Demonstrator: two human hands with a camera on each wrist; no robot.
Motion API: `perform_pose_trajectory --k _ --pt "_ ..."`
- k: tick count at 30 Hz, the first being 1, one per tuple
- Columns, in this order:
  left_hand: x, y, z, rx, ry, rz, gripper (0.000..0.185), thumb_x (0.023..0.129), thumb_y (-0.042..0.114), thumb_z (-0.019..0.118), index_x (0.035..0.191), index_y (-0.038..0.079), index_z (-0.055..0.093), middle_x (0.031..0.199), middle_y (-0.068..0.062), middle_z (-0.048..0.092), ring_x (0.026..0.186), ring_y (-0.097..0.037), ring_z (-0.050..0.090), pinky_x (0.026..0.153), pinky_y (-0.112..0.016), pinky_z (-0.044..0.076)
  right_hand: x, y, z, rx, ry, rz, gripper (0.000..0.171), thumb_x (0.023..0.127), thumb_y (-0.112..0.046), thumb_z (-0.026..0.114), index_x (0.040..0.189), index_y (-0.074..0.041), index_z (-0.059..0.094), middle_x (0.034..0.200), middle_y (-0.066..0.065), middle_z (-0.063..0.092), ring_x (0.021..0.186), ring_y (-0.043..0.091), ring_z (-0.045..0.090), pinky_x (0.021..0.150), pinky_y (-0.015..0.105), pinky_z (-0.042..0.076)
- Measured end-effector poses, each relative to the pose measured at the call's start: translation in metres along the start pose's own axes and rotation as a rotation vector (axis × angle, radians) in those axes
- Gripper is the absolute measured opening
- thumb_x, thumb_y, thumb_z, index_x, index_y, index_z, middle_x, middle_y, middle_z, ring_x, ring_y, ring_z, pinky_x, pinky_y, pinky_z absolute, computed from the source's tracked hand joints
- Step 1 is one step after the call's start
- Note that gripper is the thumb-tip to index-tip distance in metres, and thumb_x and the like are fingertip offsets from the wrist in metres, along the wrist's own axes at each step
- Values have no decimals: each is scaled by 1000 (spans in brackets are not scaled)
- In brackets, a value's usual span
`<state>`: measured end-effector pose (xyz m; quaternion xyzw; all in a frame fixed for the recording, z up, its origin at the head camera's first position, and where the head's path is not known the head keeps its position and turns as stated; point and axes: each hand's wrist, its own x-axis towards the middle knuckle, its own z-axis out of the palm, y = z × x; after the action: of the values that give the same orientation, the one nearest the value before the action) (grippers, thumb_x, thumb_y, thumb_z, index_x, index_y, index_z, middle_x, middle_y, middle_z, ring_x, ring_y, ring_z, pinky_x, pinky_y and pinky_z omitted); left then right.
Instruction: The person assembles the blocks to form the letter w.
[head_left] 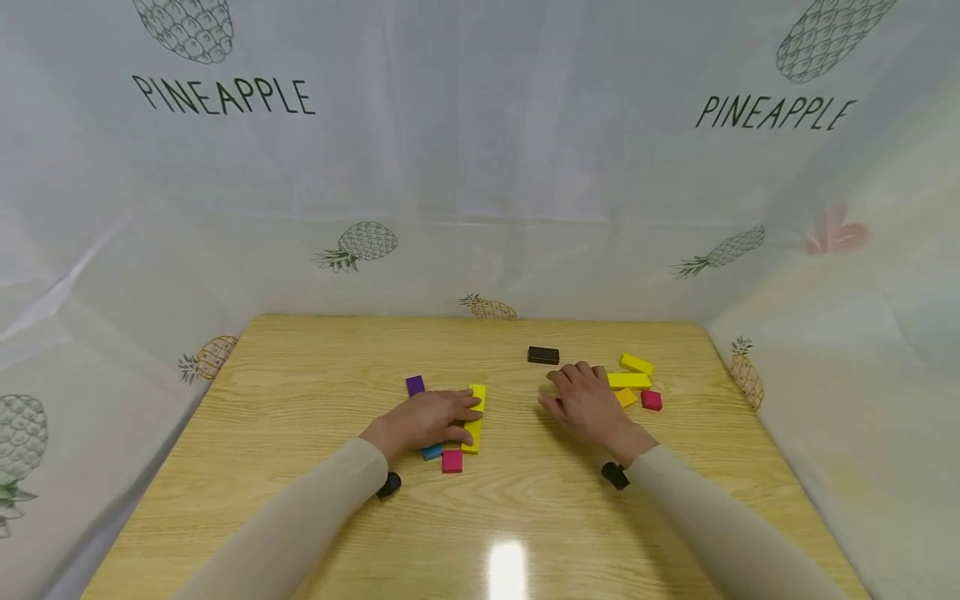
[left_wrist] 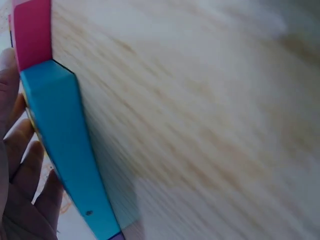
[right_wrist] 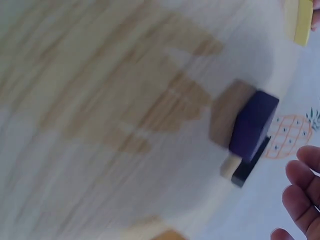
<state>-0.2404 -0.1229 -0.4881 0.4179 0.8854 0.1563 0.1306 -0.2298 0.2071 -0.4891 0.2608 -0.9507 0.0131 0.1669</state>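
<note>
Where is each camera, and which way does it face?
Head: head-worn, looking forward and down at a pale wood-grain table; beige sleeves, left hand and right hand show.
Left wrist: worn there, facing a long blue block; left hand partly shows.
Right wrist: worn there, facing the table and a black oblong block; right hand partly shows.
Head and left wrist share the blue block.

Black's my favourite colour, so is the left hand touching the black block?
No, the left hand touches a yellow block, and the black block lies apart from it.
</note>
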Motion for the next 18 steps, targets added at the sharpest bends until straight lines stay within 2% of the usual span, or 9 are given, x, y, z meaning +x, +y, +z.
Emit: perform_pose_trajectory --k 6,11,18 --pt "0 -5 5 -1 25 11 53 106 44 62 152 17 60 165 -3 47 157 -23 36 126 -44 36 -13 16 -6 2 24 27 44 101 -39 71 125 -2 70 118 17 69 106 39 59 88 54 45" --pt "1 -7 6 -8 47 26 55 105 45 63 152 18 60 163 -4 49 156 -23 39 125 -44 37 -26 24 -6 4 -27 43 48 97 -42 75 125 -3 70 118 16 69 108 39 59 86 54 46" --pt "1 -8 8 -19 41 24 57 105 46 62 154 18 57 163 -1 49 157 -21 37 126 -43 37 -31 24 -4 3 -88 14 51 97 -46 74 125 -4 70 121 15 68 112 37 58 94 57 49"
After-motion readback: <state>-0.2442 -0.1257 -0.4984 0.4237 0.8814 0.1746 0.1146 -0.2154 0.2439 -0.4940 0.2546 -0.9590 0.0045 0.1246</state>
